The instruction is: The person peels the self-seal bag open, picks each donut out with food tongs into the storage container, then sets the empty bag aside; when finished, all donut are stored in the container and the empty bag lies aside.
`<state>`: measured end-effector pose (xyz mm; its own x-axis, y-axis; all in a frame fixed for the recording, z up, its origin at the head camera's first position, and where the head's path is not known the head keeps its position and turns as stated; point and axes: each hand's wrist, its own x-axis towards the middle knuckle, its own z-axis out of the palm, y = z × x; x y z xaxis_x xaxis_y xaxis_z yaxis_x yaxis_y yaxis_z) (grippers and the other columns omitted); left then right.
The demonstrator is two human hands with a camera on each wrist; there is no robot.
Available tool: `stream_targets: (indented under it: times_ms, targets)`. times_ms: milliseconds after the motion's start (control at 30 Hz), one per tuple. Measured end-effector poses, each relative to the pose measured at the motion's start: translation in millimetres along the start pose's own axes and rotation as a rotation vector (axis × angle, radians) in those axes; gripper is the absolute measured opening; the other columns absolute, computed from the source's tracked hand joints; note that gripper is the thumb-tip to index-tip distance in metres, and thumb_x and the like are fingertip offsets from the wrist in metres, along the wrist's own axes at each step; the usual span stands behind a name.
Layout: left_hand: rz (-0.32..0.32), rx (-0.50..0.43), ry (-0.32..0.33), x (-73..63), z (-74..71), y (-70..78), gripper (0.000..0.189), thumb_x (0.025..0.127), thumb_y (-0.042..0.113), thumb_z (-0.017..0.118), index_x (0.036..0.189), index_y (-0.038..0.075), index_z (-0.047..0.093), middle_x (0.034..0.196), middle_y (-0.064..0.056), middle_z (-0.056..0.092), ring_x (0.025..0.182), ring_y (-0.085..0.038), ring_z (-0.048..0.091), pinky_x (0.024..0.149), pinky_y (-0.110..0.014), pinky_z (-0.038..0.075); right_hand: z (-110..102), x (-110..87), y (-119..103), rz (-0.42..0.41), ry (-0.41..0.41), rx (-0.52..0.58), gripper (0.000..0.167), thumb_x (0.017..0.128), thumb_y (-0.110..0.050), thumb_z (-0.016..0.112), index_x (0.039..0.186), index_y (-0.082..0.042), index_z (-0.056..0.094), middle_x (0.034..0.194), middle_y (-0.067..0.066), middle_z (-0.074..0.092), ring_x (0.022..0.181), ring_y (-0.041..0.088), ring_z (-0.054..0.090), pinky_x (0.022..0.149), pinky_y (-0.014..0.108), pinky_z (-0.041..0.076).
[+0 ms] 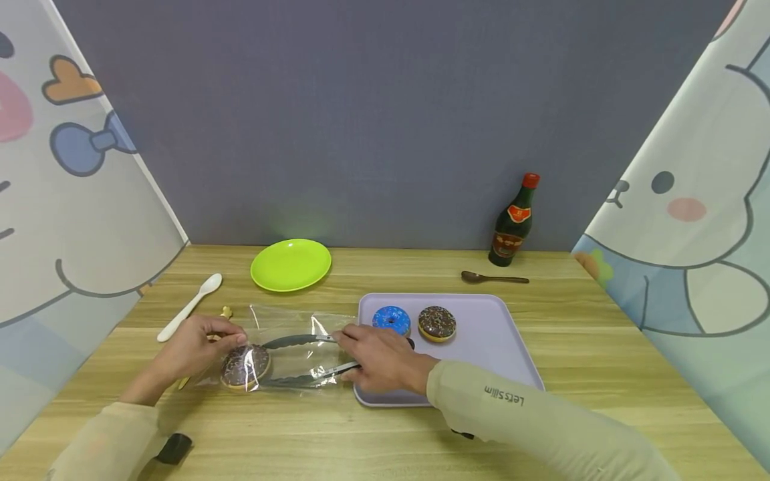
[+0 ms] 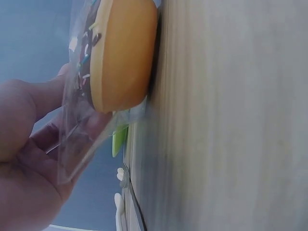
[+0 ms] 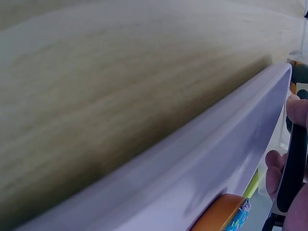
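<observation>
A chocolate-glazed doughnut with sprinkles [image 1: 245,367] lies inside a clear plastic bag [image 1: 295,324] on the table, left of the tray. My left hand [image 1: 201,347] pinches the bag beside the doughnut; in the left wrist view the doughnut's plain side [image 2: 127,57] faces the camera through the film. My right hand [image 1: 385,357] grips a pair of dark tongs [image 1: 297,341] near the tray's left edge. The tongs' two arms reach left into the bag, spread apart, with their tips at the doughnut's right side. Whether the tips touch it I cannot tell.
The lilac tray [image 1: 481,361] bears a blue doughnut [image 1: 391,319] and another chocolate doughnut [image 1: 437,324]. Behind stand a green plate [image 1: 291,265] and a dark bottle [image 1: 511,227]. A brown spoon [image 1: 496,278] lies before the bottle; a white spoon [image 1: 189,308] lies at left.
</observation>
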<state>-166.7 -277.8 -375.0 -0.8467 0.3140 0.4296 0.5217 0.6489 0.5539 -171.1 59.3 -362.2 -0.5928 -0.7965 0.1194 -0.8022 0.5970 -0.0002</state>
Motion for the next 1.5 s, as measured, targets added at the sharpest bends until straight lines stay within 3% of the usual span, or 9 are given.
stream_targets:
  times_ms: [167, 333, 567, 700, 967, 1167, 1500]
  targets:
    - [0.001, 0.001, 0.005, 0.8, -2.0, -2.2, 0.009, 0.077, -0.002, 0.075, 0.077, 0.007, 0.073, 0.076, 0.004, 0.067, 0.068, -0.002, 0.059, 0.054, -0.022, 0.05, -1.3, -2.3, 1.6, 0.013, 0.001, -0.001, 0.063, 0.089, -0.044, 0.063, 0.14, -0.011, 0.044, 0.126, -0.001, 0.051, 0.108, 0.012, 0.052, 0.078, 0.027, 0.048]
    - [0.029, 0.065, 0.044, 0.1, -4.2, -6.4, 0.011, 0.075, -0.001, 0.077, 0.076, 0.009, 0.073, 0.074, 0.006, 0.066, 0.067, -0.001, 0.059, 0.052, -0.018, 0.047, -3.2, -7.6, 5.3, 0.032, 0.02, 0.003, 0.062, 0.09, -0.043, 0.061, 0.14, -0.01, 0.045, 0.129, 0.001, 0.051, 0.111, 0.015, 0.052, 0.079, 0.03, 0.049]
    - [0.016, 0.11, 0.056, -1.5, -7.4, -8.4, 0.011, 0.075, -0.002, 0.077, 0.076, 0.009, 0.073, 0.074, 0.004, 0.066, 0.067, 0.0, 0.058, 0.053, -0.017, 0.046, -7.0, -25.6, 13.9, 0.058, 0.06, -0.018, 0.061, 0.089, -0.041, 0.062, 0.139, -0.01, 0.047, 0.13, 0.005, 0.052, 0.107, 0.018, 0.056, 0.074, 0.032, 0.051]
    - [0.002, 0.104, 0.069, -3.5, -8.2, -7.9, 0.013, 0.074, -0.002, 0.077, 0.075, 0.009, 0.073, 0.077, -0.001, 0.068, 0.069, 0.001, 0.058, 0.054, -0.017, 0.047, -9.3, -44.4, 19.3, 0.063, 0.099, -0.024, 0.061, 0.088, -0.042, 0.063, 0.137, -0.008, 0.049, 0.128, 0.007, 0.053, 0.105, 0.022, 0.058, 0.071, 0.035, 0.052]
    - [0.038, 0.067, 0.064, -4.6, -5.3, -8.4, 0.013, 0.074, -0.004, 0.077, 0.075, 0.009, 0.073, 0.076, 0.005, 0.066, 0.069, 0.0, 0.057, 0.053, -0.018, 0.047, -9.2, -92.0, 37.1, 0.136, 0.205, 0.045, 0.062, 0.083, -0.041, 0.07, 0.132, -0.006, 0.054, 0.123, 0.01, 0.056, 0.098, 0.022, 0.061, 0.069, 0.037, 0.053]
    - [0.036, 0.075, 0.06, -2.6, -5.5, -6.5, 0.013, 0.074, -0.003, 0.077, 0.075, 0.01, 0.073, 0.076, 0.004, 0.067, 0.068, 0.0, 0.058, 0.052, -0.018, 0.047, -12.5, -123.6, 47.8, 0.14, 0.288, 0.023, 0.064, 0.079, -0.038, 0.075, 0.129, -0.002, 0.056, 0.118, 0.01, 0.059, 0.093, 0.023, 0.063, 0.066, 0.038, 0.053]
    - [0.049, 0.076, 0.061, -3.3, -5.8, -7.5, 0.014, 0.074, -0.003, 0.077, 0.076, 0.011, 0.073, 0.074, 0.008, 0.066, 0.065, 0.0, 0.058, 0.05, -0.018, 0.046, -11.5, -169.2, 56.4, 0.109, 0.377, 0.024, 0.061, 0.074, -0.029, 0.079, 0.125, -0.003, 0.058, 0.112, 0.0, 0.058, 0.082, 0.011, 0.06, 0.063, 0.031, 0.051]
